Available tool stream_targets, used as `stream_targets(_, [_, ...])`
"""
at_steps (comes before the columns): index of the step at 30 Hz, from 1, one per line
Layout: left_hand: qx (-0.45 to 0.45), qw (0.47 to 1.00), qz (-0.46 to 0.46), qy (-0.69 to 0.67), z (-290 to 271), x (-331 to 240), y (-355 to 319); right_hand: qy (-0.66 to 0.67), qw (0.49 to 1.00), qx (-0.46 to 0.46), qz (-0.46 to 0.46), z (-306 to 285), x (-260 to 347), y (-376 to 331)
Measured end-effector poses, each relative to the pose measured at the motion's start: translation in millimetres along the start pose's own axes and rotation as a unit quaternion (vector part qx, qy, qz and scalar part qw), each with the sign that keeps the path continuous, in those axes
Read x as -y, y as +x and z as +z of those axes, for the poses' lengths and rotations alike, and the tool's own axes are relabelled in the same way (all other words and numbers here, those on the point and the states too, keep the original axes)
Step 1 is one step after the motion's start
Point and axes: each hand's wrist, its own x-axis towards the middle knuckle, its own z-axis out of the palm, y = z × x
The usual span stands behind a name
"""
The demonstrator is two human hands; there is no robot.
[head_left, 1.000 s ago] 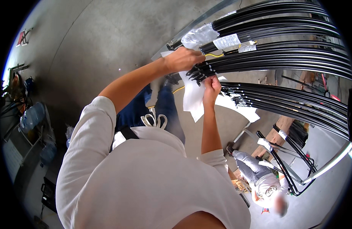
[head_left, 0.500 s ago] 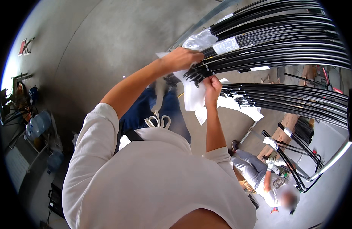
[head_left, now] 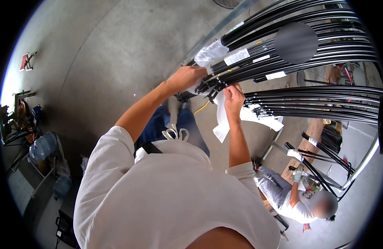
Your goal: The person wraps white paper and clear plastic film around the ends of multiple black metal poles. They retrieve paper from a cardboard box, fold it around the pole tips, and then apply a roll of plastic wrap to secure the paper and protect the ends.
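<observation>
Black rods (head_left: 237, 74) stretch from the right, their knobby ends lying between my two hands. My left hand (head_left: 189, 78) is closed at the far side of these ends, fingers pinching a thin white wrapping sheet (head_left: 221, 120). On the near side my right hand (head_left: 234, 98) is closed on the same sheet, thumb up. The sheet passes beneath the rod ends and hangs down beside my right wrist. My left fingertips are partly hidden behind the hand.
More rod bundles (head_left: 316, 113) lie to the right, some with white or clear wrapping (head_left: 212, 53). At the lower right, a gloved co-worker (head_left: 289, 193) sits by black bent frames (head_left: 312, 166). Water jugs (head_left: 43, 146) stand at left. A yellow cable (head_left: 202, 107) lies on the floor.
My left hand has moved down and slightly left, drawing the sheet in under the rod ends. Less of the sheet shows between my hands. The co-worker has bent a little lower.
</observation>
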Motion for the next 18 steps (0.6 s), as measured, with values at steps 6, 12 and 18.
stream_targets(6, [-0.024,0.989,0.078,0.121,-9,-7,11,0.018,1.000,0.015,0.009,2,-2,-1])
stream_targets(12, [-0.004,0.979,0.110,0.171,-24,-11,25,0.068,0.997,-0.014,0.020,22,-9,-6])
stream_targets(18, [-0.018,0.986,0.086,0.142,-13,22,10,0.020,0.997,-0.045,0.054,33,-6,-11])
